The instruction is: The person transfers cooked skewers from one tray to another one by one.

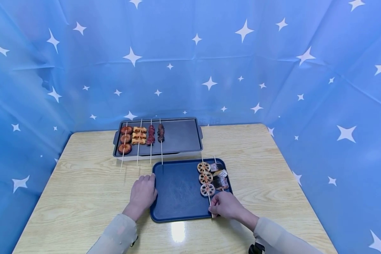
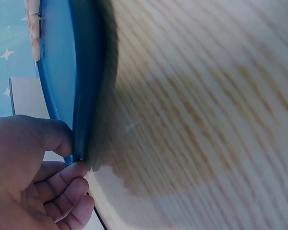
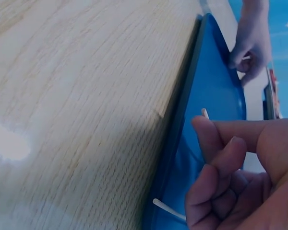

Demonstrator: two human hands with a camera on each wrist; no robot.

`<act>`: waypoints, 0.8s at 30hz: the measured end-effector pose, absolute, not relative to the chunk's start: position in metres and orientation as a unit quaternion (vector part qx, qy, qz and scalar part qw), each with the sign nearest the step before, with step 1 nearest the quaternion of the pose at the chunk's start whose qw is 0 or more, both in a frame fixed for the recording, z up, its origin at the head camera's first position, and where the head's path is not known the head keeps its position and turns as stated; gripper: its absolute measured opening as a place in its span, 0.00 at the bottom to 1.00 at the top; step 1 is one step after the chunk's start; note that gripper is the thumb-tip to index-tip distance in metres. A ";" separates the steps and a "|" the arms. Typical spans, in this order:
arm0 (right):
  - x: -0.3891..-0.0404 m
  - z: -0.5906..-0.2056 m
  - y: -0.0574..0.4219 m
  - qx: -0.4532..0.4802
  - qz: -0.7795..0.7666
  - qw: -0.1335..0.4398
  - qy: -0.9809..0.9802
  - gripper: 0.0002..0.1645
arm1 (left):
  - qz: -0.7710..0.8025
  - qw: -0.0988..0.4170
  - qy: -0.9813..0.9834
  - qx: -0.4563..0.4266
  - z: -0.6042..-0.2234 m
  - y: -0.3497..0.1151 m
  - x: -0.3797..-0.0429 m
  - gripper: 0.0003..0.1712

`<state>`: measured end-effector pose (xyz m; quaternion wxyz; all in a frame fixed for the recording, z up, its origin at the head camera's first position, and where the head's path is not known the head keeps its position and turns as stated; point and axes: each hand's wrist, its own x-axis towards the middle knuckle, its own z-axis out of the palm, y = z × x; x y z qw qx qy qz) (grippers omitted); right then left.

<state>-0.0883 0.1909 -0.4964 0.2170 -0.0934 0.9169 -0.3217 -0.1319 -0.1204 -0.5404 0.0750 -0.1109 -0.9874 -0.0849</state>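
Observation:
My right hand (image 1: 227, 206) pinches the bare lower stick of a lotus root skewer (image 1: 206, 178), at the right part of a blue tray (image 1: 177, 220). Three pale, holed slices are threaded on it. The stick's tip (image 3: 204, 113) pokes out past the fingers in the right wrist view. Beside it on the tray lies a fish skewer (image 1: 220, 181) with dark, silvery skin; the lower part of its stick (image 3: 168, 208) shows past the hand in the right wrist view. My left hand (image 1: 143, 192) grips the tray's left rim (image 2: 81, 110) between thumb and fingers.
Behind the tray stands a black griddle plate (image 1: 182, 134) on a white base. On its left half lie skewers of brown round slices (image 1: 125, 138), yellow pieces (image 1: 139, 135), red meat (image 1: 150, 135) and dark meat (image 1: 161, 132). Their sticks overhang the front. A starry blue curtain (image 1: 190, 70) surrounds the wooden table (image 1: 92, 176).

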 end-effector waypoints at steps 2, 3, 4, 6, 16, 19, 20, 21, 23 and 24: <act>-0.089 -0.496 0.191 -0.087 -0.323 0.217 0.917 0.12 | -0.085 0.077 -0.987 -0.112 -0.540 -0.120 -0.132 0.24; -0.089 -0.496 0.190 -0.083 -0.324 0.218 0.917 0.12 | -0.085 0.078 -0.987 -0.113 -0.540 -0.120 -0.132 0.24; -0.089 -0.496 0.190 -0.081 -0.324 0.218 0.917 0.12 | -0.084 0.078 -0.987 -0.113 -0.540 -0.120 -0.132 0.24; -0.089 -0.495 0.190 -0.077 -0.324 0.219 0.917 0.12 | -0.084 0.076 -0.987 -0.111 -0.540 -0.120 -0.132 0.25; -0.089 -0.499 0.188 -0.067 -0.294 0.220 0.928 0.14 | -0.078 0.062 -0.989 -0.107 -0.540 -0.121 -0.133 0.25; -0.089 -0.500 0.188 -0.066 -0.289 0.219 0.930 0.14 | -0.078 0.061 -0.989 -0.107 -0.540 -0.121 -0.133 0.26; -0.089 -0.500 0.187 -0.066 -0.288 0.219 0.930 0.14 | -0.078 0.061 -0.989 -0.107 -0.540 -0.121 -0.133 0.26; -0.089 -0.500 0.187 -0.066 -0.287 0.220 0.930 0.14 | -0.079 0.061 -0.989 -0.107 -0.540 -0.121 -0.133 0.26; -0.089 -0.500 0.187 -0.067 -0.286 0.218 0.931 0.14 | -0.080 0.062 -0.989 -0.107 -0.540 -0.120 -0.133 0.26; -0.090 -0.500 0.187 -0.068 -0.285 0.218 0.931 0.14 | -0.081 0.063 -0.989 -0.107 -0.540 -0.121 -0.133 0.26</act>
